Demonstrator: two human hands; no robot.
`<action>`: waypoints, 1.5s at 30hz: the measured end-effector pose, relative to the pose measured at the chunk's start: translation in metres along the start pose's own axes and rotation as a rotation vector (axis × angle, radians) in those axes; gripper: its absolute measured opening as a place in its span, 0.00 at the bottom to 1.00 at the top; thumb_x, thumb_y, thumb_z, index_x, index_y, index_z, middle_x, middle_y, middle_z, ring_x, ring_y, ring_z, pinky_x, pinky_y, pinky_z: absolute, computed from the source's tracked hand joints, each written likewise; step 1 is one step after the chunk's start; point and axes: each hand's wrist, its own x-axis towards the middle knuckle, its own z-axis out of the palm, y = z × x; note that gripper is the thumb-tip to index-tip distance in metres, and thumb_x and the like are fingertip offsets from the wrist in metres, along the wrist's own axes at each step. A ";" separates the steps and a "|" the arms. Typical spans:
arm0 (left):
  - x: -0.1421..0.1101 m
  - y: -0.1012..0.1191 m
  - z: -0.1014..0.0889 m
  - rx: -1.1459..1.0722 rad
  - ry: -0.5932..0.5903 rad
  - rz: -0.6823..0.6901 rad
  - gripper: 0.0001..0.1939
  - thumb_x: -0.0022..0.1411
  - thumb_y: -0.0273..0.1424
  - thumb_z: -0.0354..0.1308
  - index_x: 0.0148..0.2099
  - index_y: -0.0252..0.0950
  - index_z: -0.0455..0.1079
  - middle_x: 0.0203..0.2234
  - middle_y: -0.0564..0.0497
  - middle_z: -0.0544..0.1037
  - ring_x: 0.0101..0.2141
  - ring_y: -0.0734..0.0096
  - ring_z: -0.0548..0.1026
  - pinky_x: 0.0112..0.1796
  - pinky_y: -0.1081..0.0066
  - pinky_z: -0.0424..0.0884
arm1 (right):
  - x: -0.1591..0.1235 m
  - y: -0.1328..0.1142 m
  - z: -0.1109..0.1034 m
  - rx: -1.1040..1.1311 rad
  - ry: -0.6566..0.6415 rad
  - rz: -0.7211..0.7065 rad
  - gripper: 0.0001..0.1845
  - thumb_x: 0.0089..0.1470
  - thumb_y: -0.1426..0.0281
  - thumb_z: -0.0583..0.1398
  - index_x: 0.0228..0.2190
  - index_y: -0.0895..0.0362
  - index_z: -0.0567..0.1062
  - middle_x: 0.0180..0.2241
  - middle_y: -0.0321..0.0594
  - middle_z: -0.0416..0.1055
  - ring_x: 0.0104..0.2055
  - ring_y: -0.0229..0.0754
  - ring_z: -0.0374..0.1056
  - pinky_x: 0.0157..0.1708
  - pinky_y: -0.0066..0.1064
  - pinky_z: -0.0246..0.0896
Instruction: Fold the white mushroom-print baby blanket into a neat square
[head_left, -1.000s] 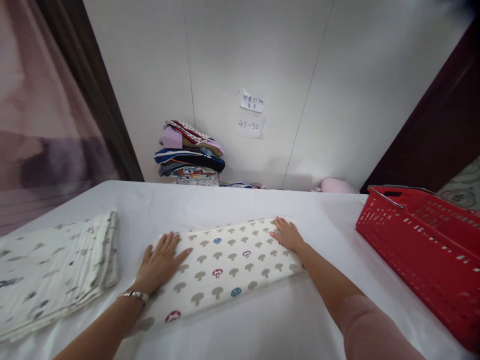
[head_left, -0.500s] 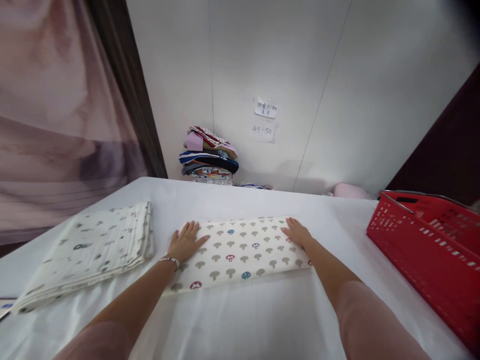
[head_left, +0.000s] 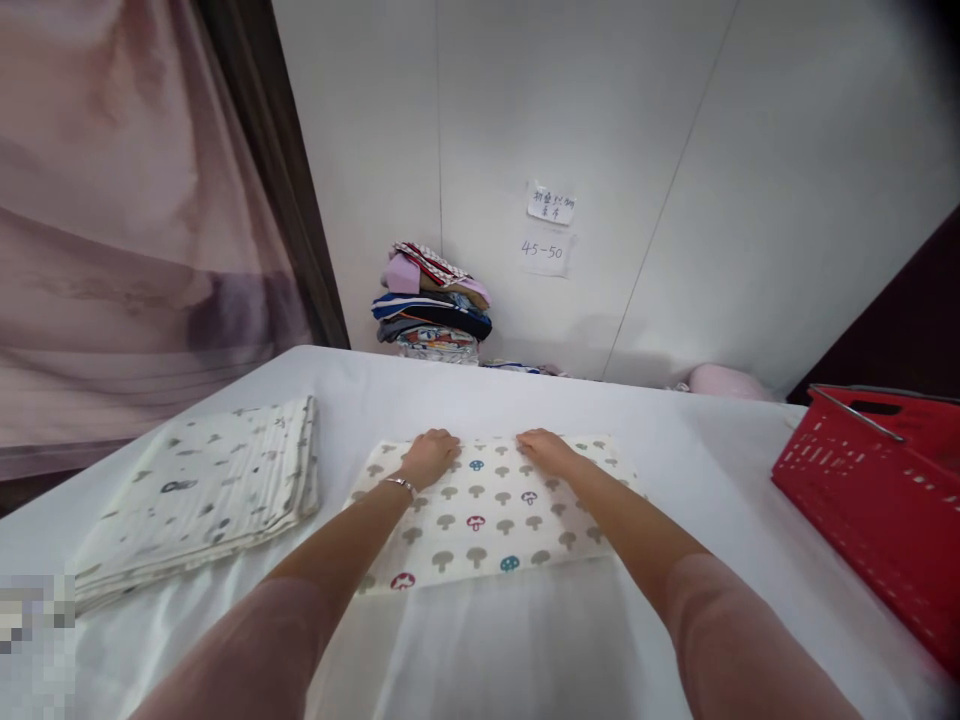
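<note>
A white cloth [head_left: 491, 530] printed with grey, red and blue mushrooms lies folded into a flat rectangle in front of me. At its far edge, left of the middle, my left hand [head_left: 433, 456] has its fingers curled closed on the fabric. My right hand [head_left: 546, 452] grips the same far edge a short way to the right, fingers bent together. The fingertips of both hands are partly hidden. Left of this cloth rests another folded white cloth [head_left: 217, 480] with small grey-green prints, untouched.
The white-covered table [head_left: 697, 560] carries a red perforated basket [head_left: 862, 520] with a metal handle on the right. Behind the table's far edge is a pile of folded fabrics [head_left: 435, 300]. Two paper notes [head_left: 547, 230] are stuck on the wall. A pink curtain [head_left: 135, 220] hangs at left.
Both hands have moved inward from the cloth's two ends to the middle of its far edge. Their spread fingers have closed. The view has shifted slightly.
</note>
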 end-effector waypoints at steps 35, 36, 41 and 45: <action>-0.006 0.002 0.022 -0.050 0.216 -0.106 0.18 0.63 0.34 0.44 0.52 0.38 0.65 0.53 0.46 0.67 0.55 0.61 0.60 0.56 0.56 0.48 | 0.001 -0.016 0.026 -0.066 0.170 0.078 0.25 0.59 0.61 0.45 0.56 0.55 0.60 0.60 0.44 0.52 0.62 0.46 0.43 0.57 0.42 0.34; -0.006 0.002 0.024 -0.070 0.186 -0.124 0.18 0.64 0.35 0.43 0.53 0.39 0.64 0.54 0.46 0.66 0.56 0.61 0.59 0.57 0.55 0.47 | 0.000 -0.020 0.029 -0.062 0.128 0.045 0.28 0.59 0.60 0.44 0.58 0.55 0.56 0.62 0.43 0.49 0.63 0.46 0.40 0.58 0.42 0.31; -0.008 -0.006 0.012 -0.176 0.096 -0.209 0.20 0.64 0.36 0.42 0.56 0.38 0.61 0.57 0.46 0.63 0.58 0.65 0.57 0.57 0.57 0.48 | -0.008 -0.037 0.032 -0.079 -0.024 0.084 0.32 0.60 0.56 0.40 0.61 0.56 0.50 0.64 0.42 0.40 0.65 0.45 0.33 0.60 0.44 0.24; -0.046 -0.027 -0.008 -0.207 0.327 -0.357 0.23 0.63 0.38 0.43 0.56 0.33 0.61 0.56 0.43 0.63 0.56 0.64 0.60 0.56 0.65 0.54 | -0.031 -0.052 0.031 -0.103 0.048 0.036 0.34 0.59 0.53 0.39 0.62 0.57 0.47 0.65 0.40 0.34 0.66 0.45 0.27 0.60 0.44 0.20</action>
